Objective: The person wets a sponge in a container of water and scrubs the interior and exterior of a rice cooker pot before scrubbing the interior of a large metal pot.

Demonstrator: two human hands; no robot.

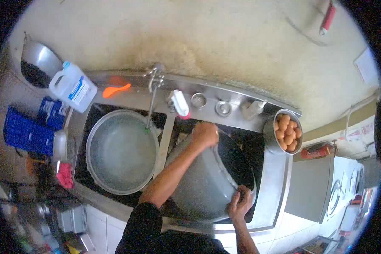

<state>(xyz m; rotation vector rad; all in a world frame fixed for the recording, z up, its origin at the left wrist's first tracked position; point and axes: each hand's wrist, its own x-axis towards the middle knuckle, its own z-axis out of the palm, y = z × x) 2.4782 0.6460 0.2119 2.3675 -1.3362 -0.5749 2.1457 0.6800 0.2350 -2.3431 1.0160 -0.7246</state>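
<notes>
A large grey metal pot [194, 182] lies tilted on its side in the right sink basin, its dark opening turned to the right. My left hand [205, 134] is closed at the upper end of the pot's rim, most of the fingers hidden behind the knuckles. Lower down, my right hand [240, 203] curls its fingers over the near part of the same rim. In the left basin a wide round pot [89, 146] holds cloudy water under the tap [153, 93].
Along the back ledge are a plastic jug [76, 86], an orange scoop [115, 90], a white-handled brush [180, 103], two sink strainers [223, 108] and a soap dispenser [253, 110]. A metal bowl of eggs [288, 133] stands at the right corner. Blue crates [27, 131] are left.
</notes>
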